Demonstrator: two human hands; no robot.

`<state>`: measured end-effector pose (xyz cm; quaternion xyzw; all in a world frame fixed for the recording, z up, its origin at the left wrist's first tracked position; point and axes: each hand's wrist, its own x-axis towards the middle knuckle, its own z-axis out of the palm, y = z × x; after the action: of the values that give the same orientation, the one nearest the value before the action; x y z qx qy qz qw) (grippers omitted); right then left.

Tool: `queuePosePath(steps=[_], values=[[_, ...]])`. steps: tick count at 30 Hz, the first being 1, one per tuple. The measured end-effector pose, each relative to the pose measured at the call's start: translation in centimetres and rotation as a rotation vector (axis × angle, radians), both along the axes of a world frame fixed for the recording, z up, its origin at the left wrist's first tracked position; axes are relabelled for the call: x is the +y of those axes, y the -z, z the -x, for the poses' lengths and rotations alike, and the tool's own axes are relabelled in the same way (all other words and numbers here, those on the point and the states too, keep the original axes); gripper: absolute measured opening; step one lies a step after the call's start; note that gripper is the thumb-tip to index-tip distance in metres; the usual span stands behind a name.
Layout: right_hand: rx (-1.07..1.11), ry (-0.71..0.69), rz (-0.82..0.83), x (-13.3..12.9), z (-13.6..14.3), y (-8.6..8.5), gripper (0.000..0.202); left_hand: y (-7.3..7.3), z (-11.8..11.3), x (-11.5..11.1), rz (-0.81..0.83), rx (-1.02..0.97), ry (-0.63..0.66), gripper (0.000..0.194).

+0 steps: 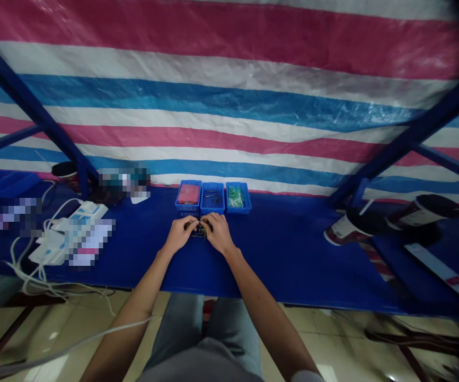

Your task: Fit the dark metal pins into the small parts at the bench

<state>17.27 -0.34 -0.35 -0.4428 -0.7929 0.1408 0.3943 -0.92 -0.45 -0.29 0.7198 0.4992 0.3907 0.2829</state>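
Both hands meet over a small cluster of dark and yellowish metal pieces (201, 230) on the blue tabletop. My left hand (181, 232) is on the left of the cluster, fingertips pinched on something too small to make out. From the right, my right hand (217, 231) reaches in with curled, closed fingers, and what they hold is hidden. Just beyond the hands stand three blue bins side by side: the left bin holds red flat pieces (188, 193), the middle bin (212, 210) a few thin dark items, and the right bin green-and-clear packets (236, 197).
On the left lie a white power strip (74, 225), tangled white cables and a blue tray (7, 183). A lidded cup (65, 172) stands behind them. At right are two tilted-looking cups (344, 228) and a flat white box (442, 270). Blue frame bars slant at both sides.
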Motion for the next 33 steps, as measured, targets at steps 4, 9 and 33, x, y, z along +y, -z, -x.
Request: queuePosePath(steps=[4,9,33], values=[[-0.005,-0.003,-0.007,0.17,0.03,0.45,0.014,-0.09,-0.01,0.04,0.011,0.021,-0.004,0.032],[-0.019,-0.001,-0.045,0.19,0.07,0.44,0.015,-0.29,0.08,0.01,-0.006,0.008,0.016,0.031],[0.004,-0.007,0.055,0.18,-0.21,0.06,0.013,0.2,0.06,0.03,-0.001,0.018,0.008,0.028]])
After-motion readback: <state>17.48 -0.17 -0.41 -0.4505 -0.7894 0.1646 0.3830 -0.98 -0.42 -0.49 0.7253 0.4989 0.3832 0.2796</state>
